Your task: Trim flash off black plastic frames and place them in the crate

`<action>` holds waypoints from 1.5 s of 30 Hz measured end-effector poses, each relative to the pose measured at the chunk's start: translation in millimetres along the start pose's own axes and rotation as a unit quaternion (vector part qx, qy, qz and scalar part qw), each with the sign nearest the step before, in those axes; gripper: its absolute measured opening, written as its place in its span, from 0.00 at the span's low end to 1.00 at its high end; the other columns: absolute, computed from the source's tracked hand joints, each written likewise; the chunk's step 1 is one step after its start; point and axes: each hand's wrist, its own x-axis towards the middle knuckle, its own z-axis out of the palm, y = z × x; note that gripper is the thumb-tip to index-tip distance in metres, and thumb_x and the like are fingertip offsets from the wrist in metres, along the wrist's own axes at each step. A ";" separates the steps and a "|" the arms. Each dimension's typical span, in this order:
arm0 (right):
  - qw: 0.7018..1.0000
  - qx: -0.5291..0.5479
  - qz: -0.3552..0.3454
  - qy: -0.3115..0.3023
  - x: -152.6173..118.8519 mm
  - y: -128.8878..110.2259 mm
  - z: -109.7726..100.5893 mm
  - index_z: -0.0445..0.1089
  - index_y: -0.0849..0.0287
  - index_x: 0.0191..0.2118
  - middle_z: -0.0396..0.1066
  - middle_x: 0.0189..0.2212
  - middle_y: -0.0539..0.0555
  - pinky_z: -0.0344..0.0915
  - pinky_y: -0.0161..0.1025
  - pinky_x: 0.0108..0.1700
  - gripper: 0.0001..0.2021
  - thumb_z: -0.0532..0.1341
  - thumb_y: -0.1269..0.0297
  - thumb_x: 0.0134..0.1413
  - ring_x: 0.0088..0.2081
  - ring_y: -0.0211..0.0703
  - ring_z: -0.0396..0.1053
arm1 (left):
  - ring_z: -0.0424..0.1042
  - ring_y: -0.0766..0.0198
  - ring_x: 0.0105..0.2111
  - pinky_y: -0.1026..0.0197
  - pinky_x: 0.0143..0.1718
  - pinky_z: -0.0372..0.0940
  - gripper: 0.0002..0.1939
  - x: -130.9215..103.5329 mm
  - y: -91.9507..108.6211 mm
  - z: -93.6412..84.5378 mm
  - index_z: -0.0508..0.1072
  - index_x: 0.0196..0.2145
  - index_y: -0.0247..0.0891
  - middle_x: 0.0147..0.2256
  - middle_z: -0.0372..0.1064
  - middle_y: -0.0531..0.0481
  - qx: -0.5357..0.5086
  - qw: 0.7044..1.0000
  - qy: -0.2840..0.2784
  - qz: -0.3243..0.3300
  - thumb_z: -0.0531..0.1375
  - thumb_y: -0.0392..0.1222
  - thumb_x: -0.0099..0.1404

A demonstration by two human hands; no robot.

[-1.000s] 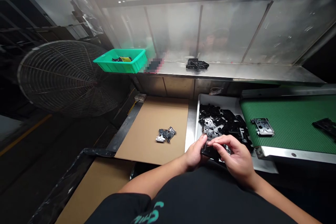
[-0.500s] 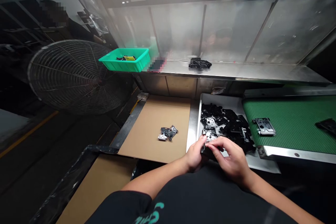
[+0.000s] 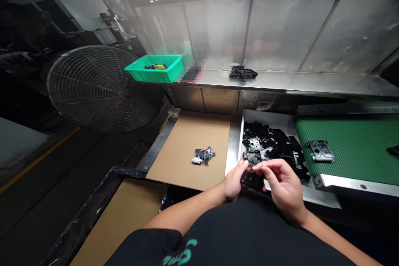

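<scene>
Close to my body, my left hand (image 3: 234, 182) is wrapped round the side of a black plastic part (image 3: 254, 180), its thumb on top. Over that part, my right hand (image 3: 285, 191) has thumb and index finger pinched together; whatever sits between the fingertips is too small to make out. Just beyond both hands, a white tray (image 3: 239, 149) holds a heap of black parts (image 3: 276, 143), some with silvery metal faces. On a cardboard sheet (image 3: 174, 153) to the left lie a couple of black-and-silver parts (image 3: 204, 156).
A green conveyor belt (image 3: 358, 141) on the right carries a metal-faced part (image 3: 321, 151). On the steel shelf (image 3: 280, 81) are a green bin (image 3: 156, 75) and a black part (image 3: 243, 72). A large caged fan (image 3: 96, 91) stands at left, and a person is dimly visible behind it.
The view has swung slightly, shifting the scene rightward. My right fingertips have moved a little right from my left thumb, and more of the black plastic part shows.
</scene>
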 end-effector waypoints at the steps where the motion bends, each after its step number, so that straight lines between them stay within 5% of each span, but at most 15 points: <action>1: 0.999 0.027 0.021 0.015 -0.8 -1.0 0.7 0.76 0.53 0.42 0.81 0.39 0.58 0.72 0.34 0.20 0.05 0.66 0.59 0.69 0.37 0.49 0.81 | 0.78 0.56 0.36 0.53 0.45 0.71 0.16 -0.5 0.8 0.2 0.70 0.41 0.42 0.33 0.76 0.50 -0.007 1.000 -0.016 -0.005 0.63 0.58 0.70; 7: 0.996 0.085 0.028 0.018 0.1 -4.7 3.4 0.76 0.53 0.41 0.80 0.38 0.57 0.74 0.34 0.20 0.05 0.68 0.59 0.67 0.37 0.48 0.81 | 0.82 0.49 0.44 0.48 0.52 0.73 0.21 -5.3 7.2 2.7 0.69 0.51 0.42 0.45 0.80 0.45 -0.012 0.997 -0.070 0.004 0.61 0.58 0.70; 14: 0.997 0.074 0.008 0.014 3.6 -3.8 -0.8 0.76 0.53 0.42 0.80 0.39 0.56 0.79 0.36 0.27 0.03 0.67 0.61 0.68 0.39 0.48 0.81 | 0.82 0.46 0.46 0.48 0.50 0.73 0.32 -4.6 11.1 -2.5 0.70 0.57 0.37 0.46 0.81 0.38 0.024 0.997 -0.079 -0.007 0.58 0.67 0.70; 17: 0.998 0.050 -0.005 0.048 7.9 0.3 -9.3 0.76 0.53 0.43 0.81 0.39 0.55 0.81 0.41 0.42 0.03 0.67 0.61 0.69 0.41 0.46 0.81 | 0.81 0.47 0.45 0.50 0.49 0.73 0.34 2.6 10.6 -30.4 0.71 0.54 0.36 0.47 0.80 0.36 0.054 0.998 -0.013 0.026 0.62 0.68 0.66; 20: 0.997 0.006 0.011 0.081 9.2 10.7 -21.3 0.76 0.53 0.42 0.81 0.38 0.55 0.79 0.41 0.45 0.06 0.67 0.58 0.68 0.41 0.45 0.80 | 0.82 0.53 0.42 0.54 0.48 0.72 0.29 6.2 8.5 -76.8 0.68 0.55 0.39 0.50 0.78 0.40 0.078 0.993 0.081 0.035 0.68 0.55 0.62; 23: 0.994 -0.023 0.049 0.091 6.0 25.4 -31.8 0.76 0.53 0.41 0.81 0.38 0.55 0.78 0.41 0.47 0.08 0.67 0.55 0.68 0.42 0.46 0.79 | 0.82 0.58 0.38 0.57 0.45 0.70 0.22 2.4 0.1 -129.2 0.68 0.52 0.40 0.44 0.78 0.47 0.109 0.978 0.175 -0.023 0.66 0.44 0.62; 27: 0.992 -0.033 0.088 0.081 2.2 40.4 -38.0 0.76 0.53 0.42 0.81 0.39 0.56 0.77 0.44 0.49 0.10 0.67 0.52 0.68 0.43 0.48 0.79 | 0.80 0.58 0.36 0.56 0.41 0.71 0.16 -5.6 -17.6 -185.0 0.72 0.50 0.37 0.38 0.77 0.48 0.160 0.944 0.255 -0.131 0.65 0.41 0.66; 32: 0.993 -0.031 0.094 0.071 3.6 44.0 -38.1 0.75 0.54 0.43 0.82 0.39 0.57 0.77 0.47 0.49 0.12 0.67 0.51 0.66 0.44 0.50 0.79 | 0.77 0.58 0.47 0.50 0.48 0.76 0.19 3.6 -28.3 -222.6 0.73 0.57 0.36 0.52 0.74 0.43 0.222 0.898 0.336 -0.176 0.63 0.49 0.74; 40: 0.994 -0.034 0.089 0.062 2.5 48.2 -41.7 0.75 0.54 0.43 0.81 0.39 0.56 0.75 0.43 0.45 0.11 0.67 0.52 0.67 0.40 0.46 0.77 | 0.75 0.53 0.55 0.44 0.55 0.74 0.22 44.4 -3.1 -250.8 0.72 0.60 0.37 0.59 0.71 0.41 0.420 0.786 0.447 -0.072 0.63 0.49 0.74; 45: 0.994 -0.045 0.069 0.070 -0.3 40.3 -43.7 0.76 0.55 0.41 0.81 0.37 0.57 0.77 0.44 0.41 0.11 0.66 0.52 0.68 0.39 0.48 0.77 | 0.67 0.46 0.63 0.38 0.64 0.66 0.24 44.4 6.5 -245.4 0.70 0.62 0.39 0.66 0.64 0.39 0.556 0.703 0.442 -0.039 0.64 0.48 0.72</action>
